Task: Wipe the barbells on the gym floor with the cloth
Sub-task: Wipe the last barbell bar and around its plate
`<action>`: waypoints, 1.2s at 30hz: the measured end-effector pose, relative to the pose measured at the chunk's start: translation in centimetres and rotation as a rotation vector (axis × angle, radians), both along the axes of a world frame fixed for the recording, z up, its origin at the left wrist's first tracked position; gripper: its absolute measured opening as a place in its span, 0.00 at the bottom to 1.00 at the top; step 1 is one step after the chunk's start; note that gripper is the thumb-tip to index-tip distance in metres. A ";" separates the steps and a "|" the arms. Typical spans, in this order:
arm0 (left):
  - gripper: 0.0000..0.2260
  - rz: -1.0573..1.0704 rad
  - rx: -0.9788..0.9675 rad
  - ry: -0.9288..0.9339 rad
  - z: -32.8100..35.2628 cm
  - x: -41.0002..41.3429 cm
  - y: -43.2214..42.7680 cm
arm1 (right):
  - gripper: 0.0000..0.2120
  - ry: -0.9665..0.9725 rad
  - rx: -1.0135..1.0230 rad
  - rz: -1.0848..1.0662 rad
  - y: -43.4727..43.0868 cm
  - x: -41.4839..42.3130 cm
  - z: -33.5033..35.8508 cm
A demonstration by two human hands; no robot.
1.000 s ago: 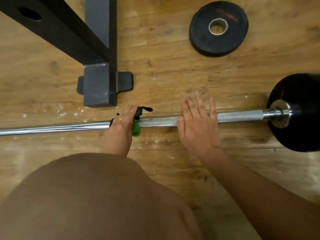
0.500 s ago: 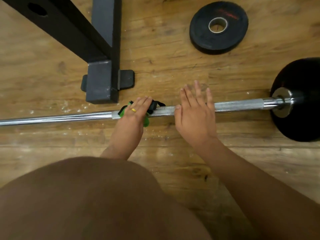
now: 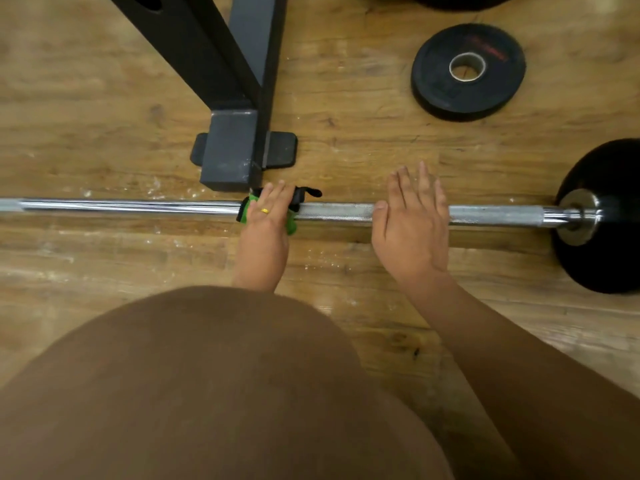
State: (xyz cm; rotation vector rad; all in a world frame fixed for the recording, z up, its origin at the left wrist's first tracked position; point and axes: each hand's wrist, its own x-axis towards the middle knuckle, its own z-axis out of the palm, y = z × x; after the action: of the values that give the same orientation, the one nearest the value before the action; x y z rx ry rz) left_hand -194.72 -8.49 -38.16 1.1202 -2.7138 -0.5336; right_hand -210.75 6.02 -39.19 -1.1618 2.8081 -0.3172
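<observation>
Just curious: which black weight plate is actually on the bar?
The big plate at the right edge; the smaller plate lies flat, loose on the floor.

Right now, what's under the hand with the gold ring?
A green and black cloth pokes out around the left hand, which holds it on the barbell. The cloth's middle and the metal beneath it are covered.

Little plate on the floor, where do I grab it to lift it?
Probably from above. The plate lies flat on the floor, so its edge is hard to get under. Hook your fingers into the middle hole and put your thumb on the outer rim.
</observation>
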 end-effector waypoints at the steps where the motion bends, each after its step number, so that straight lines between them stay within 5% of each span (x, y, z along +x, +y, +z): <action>1: 0.28 0.018 0.005 0.004 0.0 0.1 -0.3 | 0.28 0.006 -0.013 -0.005 0.1 0.1 -0.1; 21: 0.36 -0.357 -0.129 0.020 -0.7 2.5 6.3 | 0.27 0.017 -0.189 -0.063 4.1 5.4 -1.8; 31: 0.27 0.161 0.028 0.029 -0.2 7.0 0.8 | 0.26 0.047 -0.282 -0.103 4.1 6.0 -2.1; 36: 0.32 -0.035 -0.016 0.033 -0.8 5.9 2.7 | 0.26 -0.019 -0.182 -0.146 3.1 6.0 -1.3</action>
State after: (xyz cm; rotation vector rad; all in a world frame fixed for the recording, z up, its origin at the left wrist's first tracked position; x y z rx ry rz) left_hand -188.87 -5.74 -38.94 1.0522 -2.7091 -0.5298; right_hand -204.77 9.07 -40.51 -0.9788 2.9037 -0.6027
